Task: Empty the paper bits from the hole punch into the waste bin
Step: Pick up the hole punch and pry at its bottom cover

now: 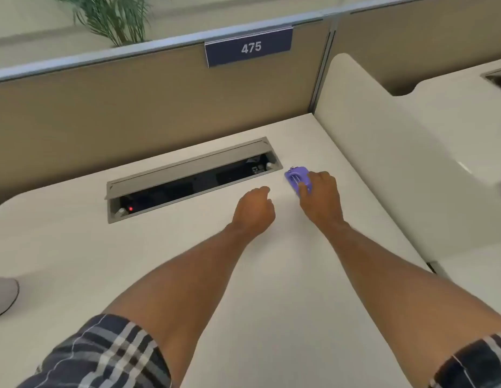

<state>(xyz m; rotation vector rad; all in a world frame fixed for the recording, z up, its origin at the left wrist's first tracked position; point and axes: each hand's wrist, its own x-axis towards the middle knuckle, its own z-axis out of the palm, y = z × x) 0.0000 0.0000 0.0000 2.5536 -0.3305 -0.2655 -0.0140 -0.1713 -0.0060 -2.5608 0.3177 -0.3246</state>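
Pick-up step: right hand (322, 194) fingers (302, 189) wrapped around the purple hole punch (295, 176) on the table (187, 261) right of centre, left hand (253, 208) loosely curled, empty; next, lift level toward an unseen bin.

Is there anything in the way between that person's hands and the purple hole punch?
No. The right hand is already on the hole punch, fingers over it. The left hand hangs beside it over bare desk, with nothing between. No waste bin is in view.
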